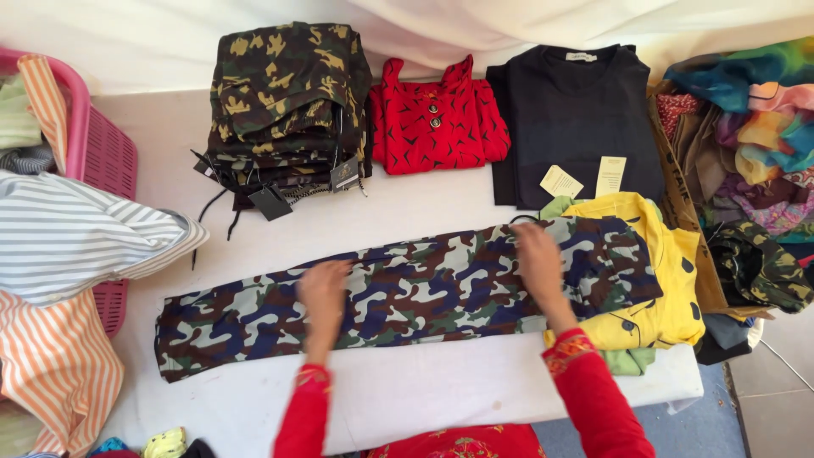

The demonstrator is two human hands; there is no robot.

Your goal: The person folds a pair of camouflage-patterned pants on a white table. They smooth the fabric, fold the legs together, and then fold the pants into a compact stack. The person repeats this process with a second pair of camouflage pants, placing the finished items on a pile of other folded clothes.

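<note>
Both hands lie flat and open: my left hand (323, 293) and right hand (538, 263) press the camouflage trousers (407, 293), spread lengthwise mid-counter (424, 390), not yet folded, I judge. At 12 o'clock sit 3 finished piles; black hang tags (271, 202) dangle from the camouflage stack (284, 102), 2 pale rectangular tags (585, 178) on the black shirt (577, 110).

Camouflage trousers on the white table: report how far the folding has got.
Done: a stack of folded dark camouflage garments, a folded red patterned top and a folded black T-shirt lie along the back of the white table. In hand: the left hand and right hand press flat on the blue-green camouflage trousers, laid out at full length. Left: the yellow garment and the heaped clothes beside it.
</note>
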